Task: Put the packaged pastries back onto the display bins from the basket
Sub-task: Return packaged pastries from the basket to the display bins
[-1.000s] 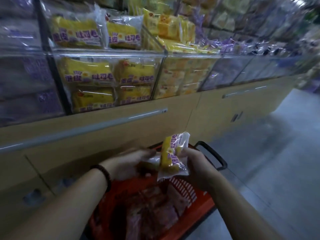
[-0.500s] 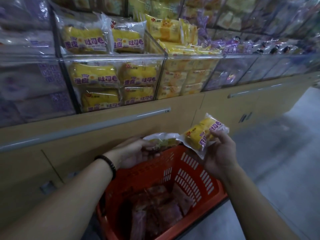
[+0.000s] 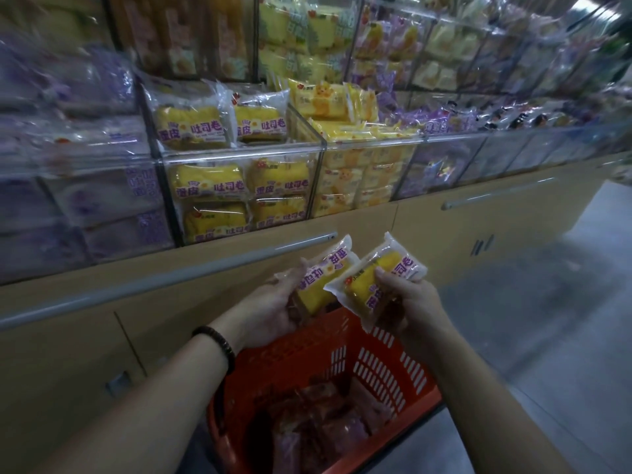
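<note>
Gripping one yellow packet each, the fingers (image 3: 385, 279) of the right hand (image 3: 408, 304) curl round the right packet (image 3: 371, 285) with the thumb laid across its face, while the left hand (image 3: 272, 304) cups the left packet (image 3: 321, 280) from below, its fingers closed on the wrapper. Both packets hang just above the far rim of the red basket (image 3: 386, 367), which holds darker packets (image 3: 325, 422) on its floor. The wrappers look slick and puffed with air, so a hold on the cake itself, not on the loose sealed edge, should serve best. Matching yellow packets (image 3: 191, 126) stand in the clear bin (image 3: 239, 153), far and to the left above the wooden cabinet (image 3: 427, 241). The step in hand is probably lifting both up there. Raise them over the bin's front wall and set them label outward beside their like, one hand at a time, so nothing topples from the crowded top row.
</note>
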